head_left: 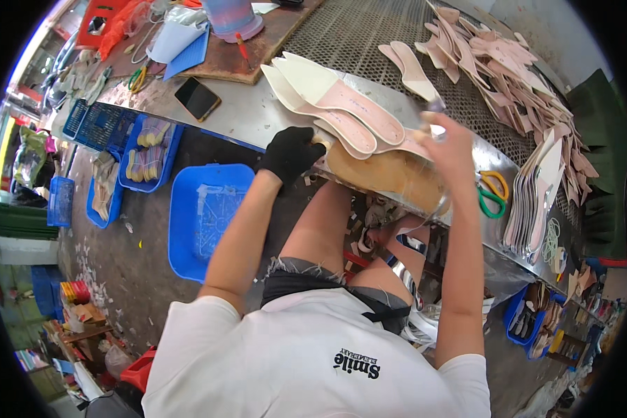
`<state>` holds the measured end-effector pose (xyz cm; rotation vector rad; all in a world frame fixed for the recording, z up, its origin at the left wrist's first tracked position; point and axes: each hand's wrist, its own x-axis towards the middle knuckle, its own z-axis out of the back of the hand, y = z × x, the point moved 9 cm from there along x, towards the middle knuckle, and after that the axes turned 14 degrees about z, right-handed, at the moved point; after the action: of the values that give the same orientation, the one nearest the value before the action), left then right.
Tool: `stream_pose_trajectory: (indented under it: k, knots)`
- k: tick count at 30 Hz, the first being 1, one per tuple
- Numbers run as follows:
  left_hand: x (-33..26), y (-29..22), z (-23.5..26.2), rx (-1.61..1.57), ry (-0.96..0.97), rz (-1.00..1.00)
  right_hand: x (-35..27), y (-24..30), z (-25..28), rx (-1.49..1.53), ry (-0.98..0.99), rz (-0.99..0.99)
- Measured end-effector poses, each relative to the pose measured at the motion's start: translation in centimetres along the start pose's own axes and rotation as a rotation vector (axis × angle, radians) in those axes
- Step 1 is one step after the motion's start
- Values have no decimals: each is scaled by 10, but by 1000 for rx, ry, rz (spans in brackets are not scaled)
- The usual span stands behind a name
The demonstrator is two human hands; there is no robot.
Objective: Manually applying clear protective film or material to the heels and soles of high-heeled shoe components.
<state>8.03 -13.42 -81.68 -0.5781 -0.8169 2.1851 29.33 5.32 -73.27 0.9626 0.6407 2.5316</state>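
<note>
just gloved left hand (290, 151) on insoles (341, 111)

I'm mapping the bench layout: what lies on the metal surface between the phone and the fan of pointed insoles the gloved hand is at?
In the head view, only bare shiny metal bench lies between the phone and the insoles by the gloved left hand.

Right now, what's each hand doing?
Left hand: gloved, closed on the insole stack at the bench edge.
Right hand: bare, closed on something small; cannot tell what.
</note>
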Motion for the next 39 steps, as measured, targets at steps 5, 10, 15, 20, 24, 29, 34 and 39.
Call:
stream_pose_trajectory:
  k: [5,10,15,20,24,29,34,39]
  knots:
    - [24,24,-8,-618,94,307,47,34,-67,-256,186,91]
    - [67,29,-10,-1112,101,327,68,22,-93,-256,319,-21]
    - [125,10,-15,-974,166,413,69,12,-54,26,-237,16]
    - [179,17,-16,-1197,90,387,63,-10,3,479,-700,-60]
    - [192,16,29,-1017,-77,274,40,-25,80,585,-732,-124]
    - [85,-92,21,-621,572,-156,-14,10,81,77,-93,-192]
    - [61,-70,-63,-204,468,-117,-57,-3,84,9,-115,-225]
    - [77,-122,-133,-592,699,56,-78,-11,91,112,-56,-312]
